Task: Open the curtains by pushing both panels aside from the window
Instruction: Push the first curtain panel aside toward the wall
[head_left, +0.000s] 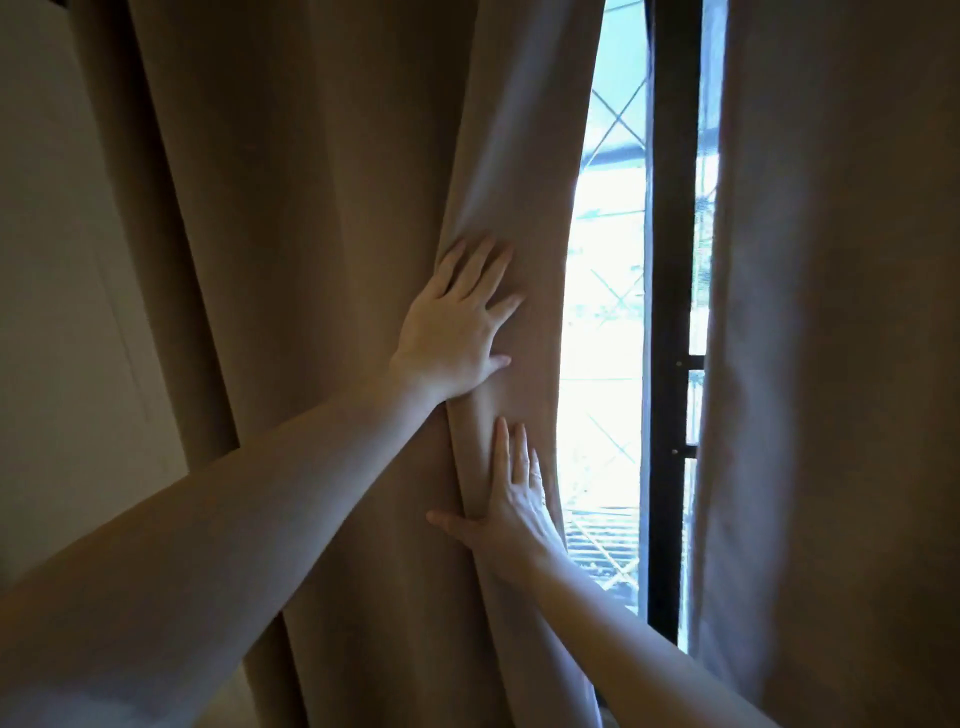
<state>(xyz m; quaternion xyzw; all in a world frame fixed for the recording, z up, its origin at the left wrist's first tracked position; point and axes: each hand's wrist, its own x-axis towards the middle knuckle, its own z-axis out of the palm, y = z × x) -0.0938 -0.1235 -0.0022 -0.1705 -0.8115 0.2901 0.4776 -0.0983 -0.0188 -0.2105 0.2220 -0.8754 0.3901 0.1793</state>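
Note:
Two brown curtain panels hang before a bright window (602, 312). The left panel (322, 260) is bunched into folds near its inner edge. My left hand (457, 322) lies flat on that bunched edge, fingers spread. My right hand (511, 499) presses flat on the same fold just below it, thumb out to the left. Neither hand grips the cloth. The right panel (831, 364) hangs straight at the right, untouched. A narrow gap of daylight shows between the panels.
A dark vertical window frame bar (672, 260) stands in the gap, with metal grating and lattice visible outside. A pale wall (62, 312) borders the left panel at the far left.

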